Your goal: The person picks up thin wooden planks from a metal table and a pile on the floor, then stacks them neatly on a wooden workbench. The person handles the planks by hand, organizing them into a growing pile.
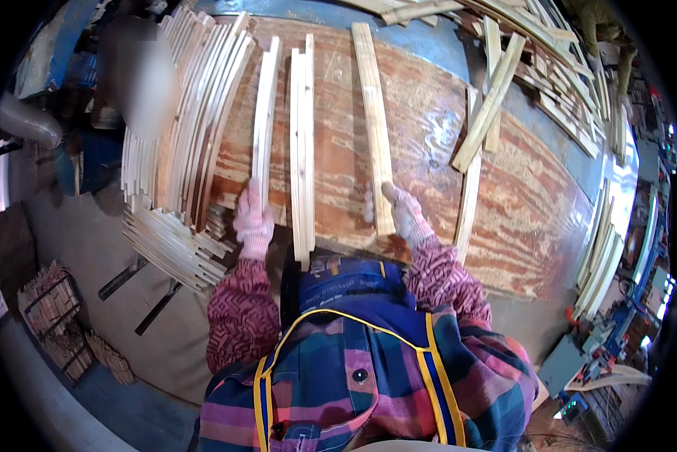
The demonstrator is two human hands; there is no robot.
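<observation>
Sorting wooden slats on plywood tabletop (444, 151). Left hand (253, 218), gloved, closed on near end of pale slat (265, 113) lying lengthwise away from body. Right hand (405, 212), gloved, grips near end of second slat (374, 113); fingers partly hidden, grip probably closed. Paired slats (302, 143) lie between the two. Big slat stack (188, 113) just left. Step judged: laying out or aligning slats. Next move calls for sliding each held slat straight without skewing neighbours.

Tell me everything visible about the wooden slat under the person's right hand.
The wooden slat is long, thin, pale, bare wood. It lies flat on the reddish plywood table, running away from the person. The gloved right hand grips its near end at the table's edge. It lies apart from the other slats.
</observation>
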